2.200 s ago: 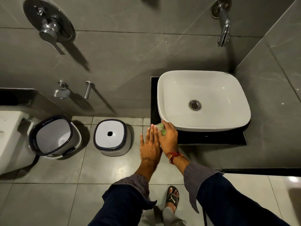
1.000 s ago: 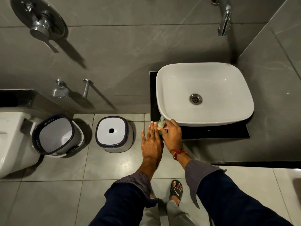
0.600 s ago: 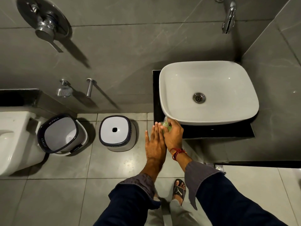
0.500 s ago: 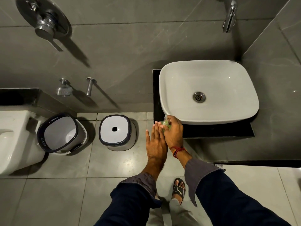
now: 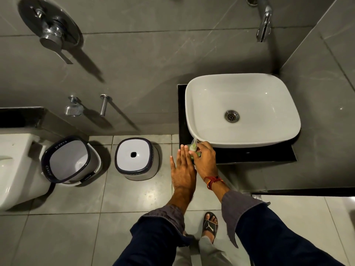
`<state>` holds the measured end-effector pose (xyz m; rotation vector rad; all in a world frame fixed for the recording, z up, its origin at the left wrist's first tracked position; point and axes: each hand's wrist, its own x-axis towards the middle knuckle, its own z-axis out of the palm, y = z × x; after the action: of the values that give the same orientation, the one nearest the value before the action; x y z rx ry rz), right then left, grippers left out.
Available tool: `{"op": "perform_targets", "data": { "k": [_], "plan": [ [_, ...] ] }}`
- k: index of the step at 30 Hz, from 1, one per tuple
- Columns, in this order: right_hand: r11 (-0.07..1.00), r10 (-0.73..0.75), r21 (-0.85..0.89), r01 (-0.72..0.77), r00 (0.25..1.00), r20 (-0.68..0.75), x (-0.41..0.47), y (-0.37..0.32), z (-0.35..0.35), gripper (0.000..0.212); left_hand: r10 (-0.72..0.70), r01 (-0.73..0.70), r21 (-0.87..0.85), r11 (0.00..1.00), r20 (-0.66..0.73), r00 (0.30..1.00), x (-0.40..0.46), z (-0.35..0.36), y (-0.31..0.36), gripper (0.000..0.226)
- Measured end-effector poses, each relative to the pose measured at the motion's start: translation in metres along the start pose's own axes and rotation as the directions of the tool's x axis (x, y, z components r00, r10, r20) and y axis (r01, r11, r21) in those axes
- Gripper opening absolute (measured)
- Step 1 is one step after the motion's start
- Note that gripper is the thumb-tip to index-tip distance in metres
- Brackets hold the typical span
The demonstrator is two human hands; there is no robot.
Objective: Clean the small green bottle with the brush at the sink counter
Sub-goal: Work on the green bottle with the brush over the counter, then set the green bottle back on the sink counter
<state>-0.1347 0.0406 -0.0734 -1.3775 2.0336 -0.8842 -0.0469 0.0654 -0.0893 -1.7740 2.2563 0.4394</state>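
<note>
View from above, looking down at a grey-tiled bathroom. At far left, the edge of a white toilet; next to it an open bin with a dark rim, then a white stool with a hole in its top. To the right of the stool, the person's left hand lies flat, fingers spread straight and close together, palm down, holding nothing, its edge touching the bottle. Just right of it, the small green bottle stands at the front left corner of the black sink counter, against the rim of the white basin. The right hand curls over the bottle, fingertips pinching it near its top. A wall tap hangs above the basin. No brush is visible anywhere.

The step in hand appears to be steadying or gripping the bottle before any scrubbing. The next move probably calls for a firm hold on the bottle and a brush brought to it, which may be hard to find from here.

Compared with half a second ago, the hands and bottle sit almost unchanged; the bottle's pale tip now tilts slightly toward the basin rim
</note>
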Motion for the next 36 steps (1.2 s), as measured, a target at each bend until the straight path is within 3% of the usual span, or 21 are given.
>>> {"op": "perform_targets", "data": {
  "k": [15, 18, 22, 27, 33, 36],
  "plan": [
    [0.999, 0.000, 0.039, 0.003, 0.998, -0.058, -0.007, -0.004, -0.002, 0.030, 0.016, -0.016, 0.000, 1.000, -0.023, 1.000, -0.001, 0.003, -0.001, 0.092],
    [0.994, -0.107, -0.025, 0.106, 0.993, -0.051, -0.011, -0.002, -0.015, 0.055, -0.005, 0.006, 0.002, 1.000, -0.021, 1.000, 0.001, 0.003, -0.001, 0.092],
    [0.908, -0.318, -0.239, 0.345, 0.937, 0.144, -0.009, 0.001, -0.032, 0.069, -0.029, 0.029, 0.024, 0.999, -0.015, 0.999, 0.004, 0.005, 0.002, 0.092],
    [0.843, -0.319, -0.413, 0.345, 0.938, 0.132, -0.007, -0.005, -0.035, 0.054, -0.048, 0.049, 0.053, 0.997, -0.019, 0.999, 0.005, 0.007, 0.006, 0.092],
    [0.888, -0.258, -0.387, 0.248, 0.966, 0.025, -0.026, -0.009, -0.033, 0.039, -0.054, 0.056, 0.068, 0.996, -0.041, 0.998, 0.001, 0.006, 0.009, 0.091],
    [0.878, -0.301, -0.389, 0.280, 0.954, 0.008, -0.036, -0.014, -0.029, 0.030, -0.059, 0.062, 0.051, 0.997, -0.044, 0.997, 0.001, 0.006, 0.008, 0.088]
  ]
}}
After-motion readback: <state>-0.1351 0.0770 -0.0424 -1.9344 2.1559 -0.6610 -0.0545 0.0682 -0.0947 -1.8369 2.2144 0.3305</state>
